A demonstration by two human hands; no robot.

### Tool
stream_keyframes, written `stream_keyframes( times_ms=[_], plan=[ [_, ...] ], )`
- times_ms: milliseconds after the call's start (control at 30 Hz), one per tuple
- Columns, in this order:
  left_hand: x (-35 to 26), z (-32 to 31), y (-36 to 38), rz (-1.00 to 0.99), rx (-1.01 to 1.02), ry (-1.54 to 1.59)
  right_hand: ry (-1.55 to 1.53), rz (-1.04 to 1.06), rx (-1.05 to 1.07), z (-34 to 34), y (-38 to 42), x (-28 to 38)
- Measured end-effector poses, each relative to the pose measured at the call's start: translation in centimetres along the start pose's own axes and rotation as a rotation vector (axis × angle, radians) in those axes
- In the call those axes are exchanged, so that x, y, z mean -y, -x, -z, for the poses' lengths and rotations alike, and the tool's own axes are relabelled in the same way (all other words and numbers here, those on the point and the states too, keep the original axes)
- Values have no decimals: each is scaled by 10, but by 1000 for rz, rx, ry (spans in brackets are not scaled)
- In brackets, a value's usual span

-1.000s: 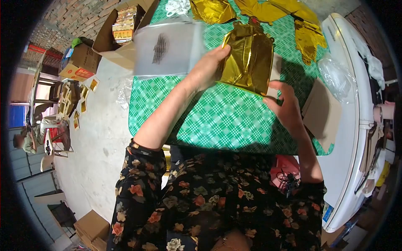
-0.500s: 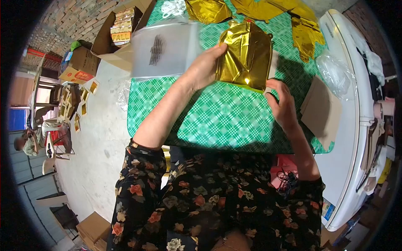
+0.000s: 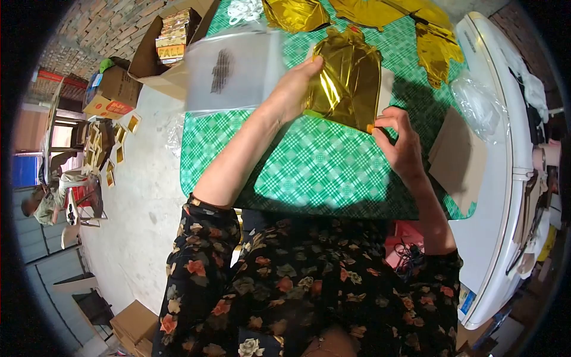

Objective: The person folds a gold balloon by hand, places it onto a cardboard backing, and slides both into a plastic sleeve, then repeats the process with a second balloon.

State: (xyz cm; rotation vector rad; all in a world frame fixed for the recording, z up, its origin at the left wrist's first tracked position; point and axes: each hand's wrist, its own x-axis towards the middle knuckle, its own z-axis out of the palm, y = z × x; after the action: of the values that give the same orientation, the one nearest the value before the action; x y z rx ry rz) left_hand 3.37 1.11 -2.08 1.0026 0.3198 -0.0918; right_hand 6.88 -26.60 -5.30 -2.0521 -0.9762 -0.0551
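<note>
A folded, flat gold foil balloon (image 3: pixel 348 80) is held just above the green checked tablecloth (image 3: pixel 303 160). My left hand (image 3: pixel 295 86) grips its left edge, thumb on top and the other fingers hidden beneath. At its lower right corner, my right hand (image 3: pixel 399 140) pinches the foil between thumb and fingertips; a small orange spot shows there. Behind the balloon, a pale flat piece (image 3: pixel 386 88) partly shows. Left of my left hand lies a stack of clear plastic bags (image 3: pixel 202 74) with a dark printed patch.
More gold foil pieces (image 3: pixel 297 15) lie along the table's far edge. A brown cardboard sheet (image 3: pixel 458 163) and clear plastic wrap (image 3: pixel 476 107) are at right, beside a white fridge (image 3: pixel 505 196). An open carton (image 3: pixel 151 44) stands left. A person (image 3: pixel 50 202) sits far left.
The gold foil balloon has tilted and shifted slightly left, its shine changing. My right hand has closed more tightly at its lower corner, where an orange spot now shows. My left hand keeps its grip.
</note>
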Motion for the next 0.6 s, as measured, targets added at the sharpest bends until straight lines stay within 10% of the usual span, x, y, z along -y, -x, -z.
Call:
stream_keyframes(
  times_ms=[333, 600],
  plan=[
    [-3, 0, -2, -1, 15, -91, -271, -323, -104, -26, -9, -3],
    [-9, 37, 24, -104, -50, -642, -131, -194, -164, -32, -9, -7]
  ],
)
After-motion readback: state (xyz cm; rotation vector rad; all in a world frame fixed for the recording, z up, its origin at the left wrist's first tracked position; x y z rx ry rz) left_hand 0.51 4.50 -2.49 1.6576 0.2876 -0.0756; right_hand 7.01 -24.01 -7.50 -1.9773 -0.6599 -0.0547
